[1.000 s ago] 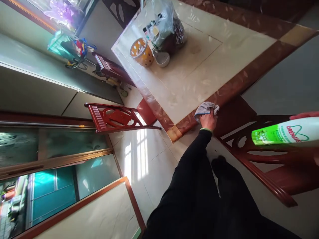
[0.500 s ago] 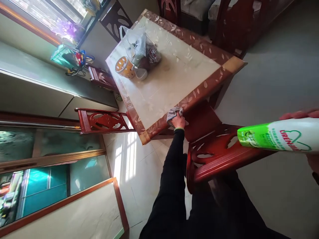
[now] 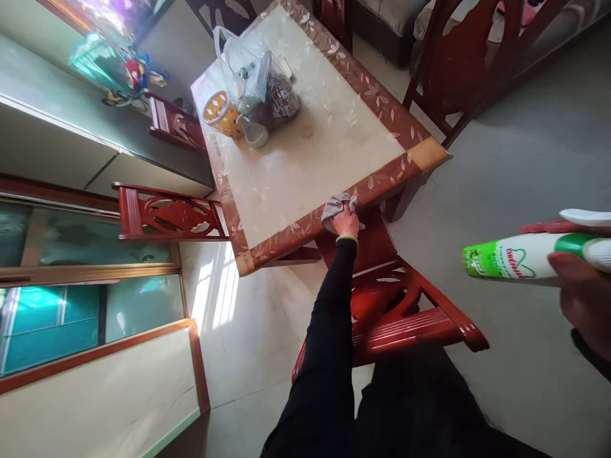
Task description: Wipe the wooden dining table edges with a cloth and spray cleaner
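My left hand (image 3: 346, 222) is closed on a grey cleaning cloth (image 3: 333, 208) and presses it against the near edge of the dining table (image 3: 305, 172). The table has a cream top with a brown, leaf-patterned border. At the right of the view my right hand (image 3: 577, 286) is wrapped around a white and green spray bottle (image 3: 534, 256), tilted onto its side in the picture. A white trigger lever shows above it, while the rest of its head is cut off by the frame edge.
A red-brown wooden chair (image 3: 405, 318) stands close in front of me, and another chair (image 3: 172, 213) is at the table's left. On the table are a clear plastic bag (image 3: 252, 76), an orange patterned holder (image 3: 223, 116) and a white cup (image 3: 255, 133).
My left hand has slid the cloth rightward along the table edge. The view has shifted, and more of the spray bottle and my right hand now shows.
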### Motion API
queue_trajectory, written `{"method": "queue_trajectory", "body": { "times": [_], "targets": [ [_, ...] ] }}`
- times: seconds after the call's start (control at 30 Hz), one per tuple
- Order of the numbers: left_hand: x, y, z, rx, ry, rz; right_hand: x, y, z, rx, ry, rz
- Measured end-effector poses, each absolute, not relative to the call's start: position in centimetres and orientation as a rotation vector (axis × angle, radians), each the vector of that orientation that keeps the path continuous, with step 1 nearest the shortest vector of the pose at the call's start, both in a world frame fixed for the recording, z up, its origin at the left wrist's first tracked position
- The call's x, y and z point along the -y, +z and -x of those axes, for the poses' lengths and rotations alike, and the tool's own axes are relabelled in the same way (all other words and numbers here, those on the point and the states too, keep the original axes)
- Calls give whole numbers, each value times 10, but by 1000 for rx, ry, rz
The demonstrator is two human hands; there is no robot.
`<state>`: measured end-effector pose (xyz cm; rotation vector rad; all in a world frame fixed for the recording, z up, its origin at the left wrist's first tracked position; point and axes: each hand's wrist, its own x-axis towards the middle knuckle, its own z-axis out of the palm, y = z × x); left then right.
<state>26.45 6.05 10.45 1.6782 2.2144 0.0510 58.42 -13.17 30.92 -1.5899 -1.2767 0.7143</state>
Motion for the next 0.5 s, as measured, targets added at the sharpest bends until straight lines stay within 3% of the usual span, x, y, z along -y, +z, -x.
{"method": "queue_trajectory", "body": {
  "times": [0.5],
  "targets": [
    [-106, 108, -406, -2263, 93, -1529, 31, 254, -677, 1377, 1159, 1610]
  ]
}}
